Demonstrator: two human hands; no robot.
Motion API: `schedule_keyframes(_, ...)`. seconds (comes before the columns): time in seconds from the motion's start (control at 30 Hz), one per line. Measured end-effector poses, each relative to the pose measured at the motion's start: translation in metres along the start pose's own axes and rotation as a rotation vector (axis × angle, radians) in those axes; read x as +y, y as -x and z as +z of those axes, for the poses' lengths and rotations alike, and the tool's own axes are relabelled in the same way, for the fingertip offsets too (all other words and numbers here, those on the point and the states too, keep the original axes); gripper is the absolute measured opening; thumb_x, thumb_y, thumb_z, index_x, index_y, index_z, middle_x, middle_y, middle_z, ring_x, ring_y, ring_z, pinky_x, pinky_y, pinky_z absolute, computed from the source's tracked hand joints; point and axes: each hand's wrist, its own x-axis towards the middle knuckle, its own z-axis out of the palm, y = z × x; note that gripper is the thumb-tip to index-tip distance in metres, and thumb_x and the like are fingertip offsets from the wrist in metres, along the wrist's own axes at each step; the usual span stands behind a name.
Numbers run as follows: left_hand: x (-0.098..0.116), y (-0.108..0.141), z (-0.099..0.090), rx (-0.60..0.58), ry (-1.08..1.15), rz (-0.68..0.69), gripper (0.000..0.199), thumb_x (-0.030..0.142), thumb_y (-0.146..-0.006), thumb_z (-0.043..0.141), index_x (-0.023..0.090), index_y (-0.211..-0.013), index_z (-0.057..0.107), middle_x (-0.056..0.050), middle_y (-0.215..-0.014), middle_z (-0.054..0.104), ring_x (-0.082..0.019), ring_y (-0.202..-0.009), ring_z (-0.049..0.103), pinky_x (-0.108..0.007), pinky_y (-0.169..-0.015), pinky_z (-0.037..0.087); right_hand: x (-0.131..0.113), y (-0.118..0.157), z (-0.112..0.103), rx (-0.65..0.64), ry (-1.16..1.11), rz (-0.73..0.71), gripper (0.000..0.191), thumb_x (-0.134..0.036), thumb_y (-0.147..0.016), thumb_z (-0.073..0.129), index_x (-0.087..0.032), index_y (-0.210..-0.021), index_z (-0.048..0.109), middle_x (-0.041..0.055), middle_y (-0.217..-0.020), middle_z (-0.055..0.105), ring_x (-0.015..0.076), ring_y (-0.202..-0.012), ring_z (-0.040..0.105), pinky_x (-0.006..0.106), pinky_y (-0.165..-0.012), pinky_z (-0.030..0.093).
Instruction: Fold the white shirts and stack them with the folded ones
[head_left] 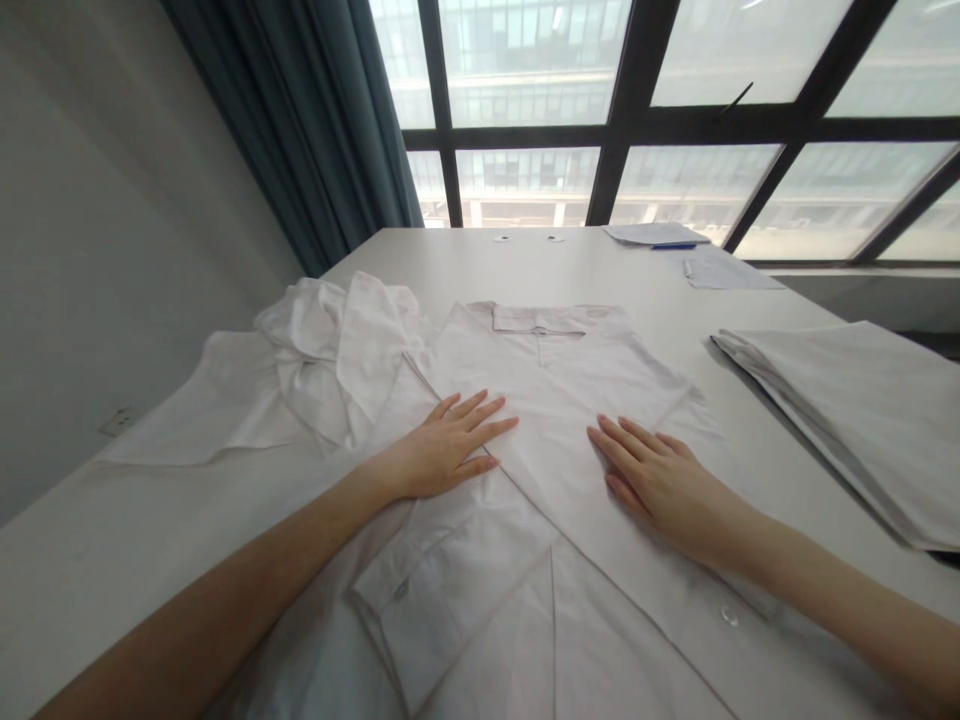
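Note:
A white shirt (540, 400) lies spread on the table in front of me, its collar (540, 320) toward the window. One sleeve is folded over the body, and its buttoned cuff (409, 600) rests at the lower left. My left hand (457, 445) presses flat on the left part of the shirt, over a folded edge, fingers spread. On the right part, my right hand (645, 470) rests flat, fingers stretched out and close together. Neither hand grips the cloth. Near my right forearm a small clear round piece (729, 616) shows on the cloth.
Crumpled white cloth (337, 350) is heaped to the left. A folded white garment (862, 420) lies on a dark flat thing at the right. Papers (656, 234) and a blue pen (673, 246) sit at the table's (457, 265) far end, before the windows. A dark curtain (322, 120) hangs at the left.

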Motion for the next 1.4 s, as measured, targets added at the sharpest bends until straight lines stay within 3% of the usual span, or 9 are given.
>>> schedule_keyframes(0.3,0.011,-0.001,-0.001,0.019,0.020,0.026,0.055,0.047,-0.101,0.038,0.031,-0.152,0.028,-0.007,-0.162,0.020,-0.025,-0.150,0.012,-0.046,-0.120,0.012,0.007,0.001,-0.006,-0.036,-0.015,-0.025,0.055,-0.014,-0.088,0.034,-0.014,-0.142,0.049,0.0153,-0.147,0.048,0.0320,-0.129,0.052,0.054,-0.095,0.049)
schedule_keyframes(0.5,0.012,-0.001,0.000,0.046,0.040,0.029,0.055,0.049,-0.100,0.040,0.032,-0.151,0.031,-0.007,-0.161,0.024,-0.026,-0.150,0.016,-0.047,-0.119,0.014,0.012,-0.001,-0.010,-0.025,-0.066,-0.014,0.053,-0.016,-0.088,0.036,-0.017,-0.138,0.052,0.0133,-0.144,0.053,0.0300,-0.127,0.054,0.055,-0.098,0.046)
schedule_keyframes(0.67,0.005,-0.002,0.001,0.052,0.029,0.025,0.049,0.047,-0.103,0.032,0.033,-0.150,0.032,-0.005,-0.160,0.027,-0.023,-0.149,0.019,-0.047,-0.119,0.012,0.050,-0.011,-0.020,-0.035,-0.219,-0.014,0.041,-0.024,-0.092,0.038,-0.023,-0.125,0.063,0.0082,-0.127,0.067,0.0250,-0.115,0.063,0.048,-0.098,0.047)
schedule_keyframes(0.8,-0.023,-0.012,-0.003,0.033,-0.016,-0.042,0.050,0.048,-0.103,0.026,0.033,-0.151,0.030,-0.006,-0.160,0.028,-0.022,-0.149,0.020,-0.047,-0.119,0.010,0.104,-0.029,-0.018,0.060,-0.303,0.169,0.039,-0.029,-0.087,0.047,-0.019,-0.119,0.066,0.0127,-0.126,0.066,0.0303,-0.118,0.060,0.049,-0.102,0.044)
schedule_keyframes(0.9,-0.057,-0.031,-0.008,0.025,-0.022,-0.209,0.054,0.047,-0.102,0.027,0.026,-0.152,0.030,-0.010,-0.161,0.023,-0.025,-0.149,0.019,-0.047,-0.118,0.013,0.141,-0.052,-0.011,0.032,-0.480,0.432,0.037,-0.027,-0.081,0.057,-0.015,-0.115,0.067,0.0161,-0.122,0.067,0.0321,-0.113,0.061,0.047,-0.102,0.043)
schedule_keyframes(1.0,-0.090,-0.056,-0.013,0.055,0.029,-0.368,0.056,0.047,-0.099,0.037,0.021,-0.148,0.037,-0.013,-0.160,0.025,-0.027,-0.149,0.018,-0.047,-0.119,0.012,0.165,-0.080,-0.001,0.065,-0.552,0.581,0.047,-0.021,-0.080,0.057,-0.011,-0.126,0.060,0.0197,-0.124,0.065,0.0303,-0.106,0.064,0.043,-0.090,0.050)
schedule_keyframes(1.17,-0.128,-0.093,-0.015,0.121,0.116,-0.524,0.060,0.046,-0.095,0.043,0.013,-0.144,0.039,-0.019,-0.157,0.031,-0.033,-0.146,0.024,-0.047,-0.117,0.020,0.175,-0.127,0.016,0.136,-0.743,0.740,0.063,-0.021,-0.083,0.058,-0.009,-0.142,0.042,0.0195,-0.122,0.065,0.0175,-0.077,0.066,0.025,-0.057,0.050)
schedule_keyframes(1.3,-0.143,-0.112,-0.017,0.206,0.250,-0.619,0.059,0.038,-0.091,0.052,0.010,-0.142,0.040,-0.020,-0.150,0.043,-0.031,-0.141,0.037,-0.043,-0.115,0.027,0.177,-0.160,0.021,0.175,-0.889,0.837,0.070,-0.022,-0.080,0.065,-0.006,-0.144,0.039,0.0177,-0.107,0.068,0.0145,-0.062,0.061,0.024,-0.048,0.047)
schedule_keyframes(1.4,-0.151,-0.123,-0.021,0.302,0.375,-0.686,0.065,0.030,-0.086,0.060,0.011,-0.144,0.037,-0.019,-0.147,0.046,-0.027,-0.134,0.047,-0.036,-0.112,0.034,0.183,-0.177,0.019,0.179,-0.992,0.910,0.066,-0.022,-0.074,0.073,-0.002,-0.133,0.050,0.0147,-0.088,0.070,0.0175,-0.061,0.061,0.026,-0.048,0.048)
